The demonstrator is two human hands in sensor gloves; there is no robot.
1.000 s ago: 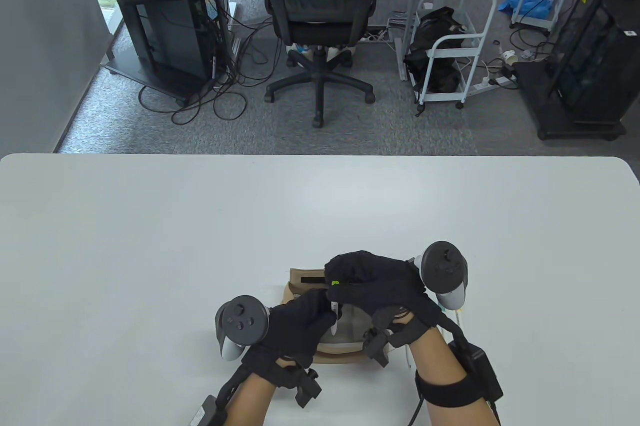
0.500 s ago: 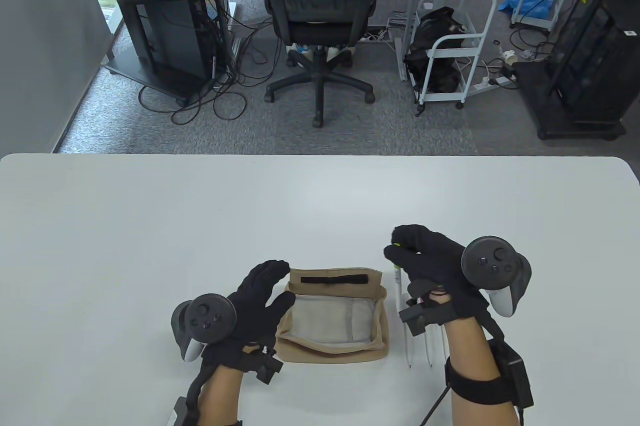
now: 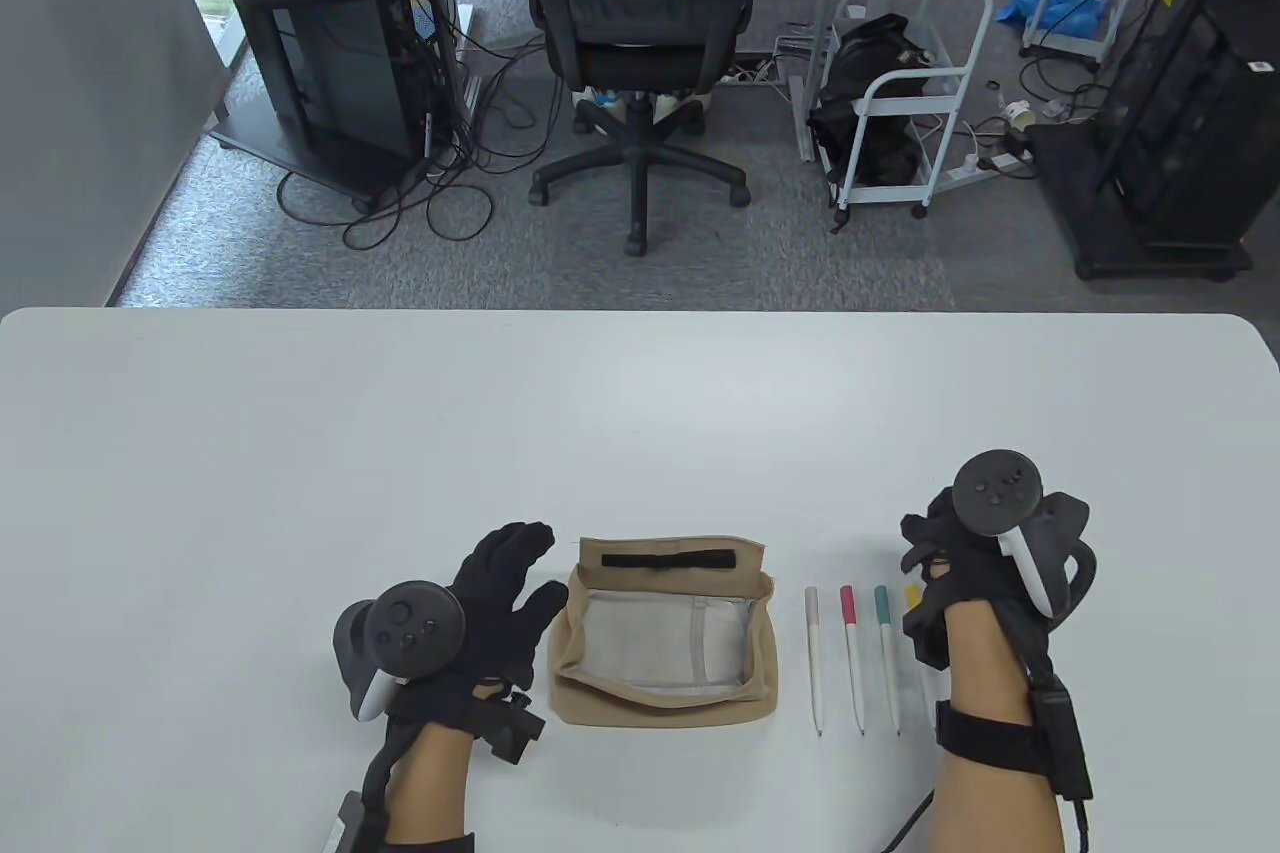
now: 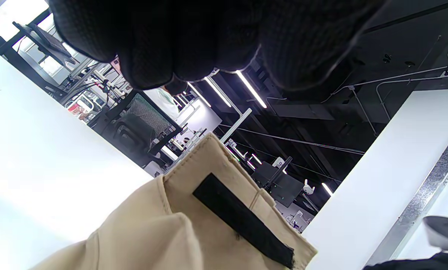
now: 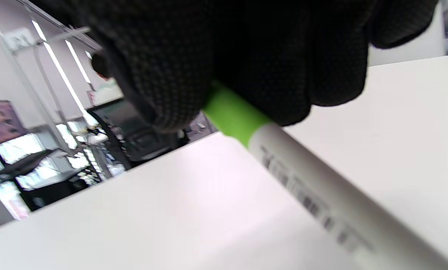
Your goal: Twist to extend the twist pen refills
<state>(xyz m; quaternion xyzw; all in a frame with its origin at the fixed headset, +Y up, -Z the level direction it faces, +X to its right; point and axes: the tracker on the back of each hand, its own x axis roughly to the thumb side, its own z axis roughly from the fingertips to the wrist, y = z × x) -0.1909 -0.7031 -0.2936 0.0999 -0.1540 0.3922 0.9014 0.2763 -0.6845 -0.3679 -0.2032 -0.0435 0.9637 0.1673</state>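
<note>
A beige fabric pouch (image 3: 665, 688) lies open on the white table (image 3: 640, 413). To its right white twist pens lie in a row: a white-capped one (image 3: 813, 653), a red-capped one (image 3: 852, 658), a teal-capped one (image 3: 887, 658) and a yellow-capped one (image 3: 912, 596) partly under my right hand. My right hand (image 3: 935, 543) is at the right end of the row. In the right wrist view its fingers (image 5: 171, 67) grip a green-capped pen (image 5: 235, 120) by the green end. My left hand (image 3: 520, 573) is open and empty beside the pouch's left edge.
The pouch's flap with a black fastening strip (image 4: 242, 221) shows in the left wrist view. Beyond the table's far edge stand an office chair (image 3: 640, 43), a white cart (image 3: 900, 93) and equipment racks.
Both hands held the green-capped pen over the pouch. The left hand let go and moved left of the pouch. The right hand carried the pen right, to the end of the row.
</note>
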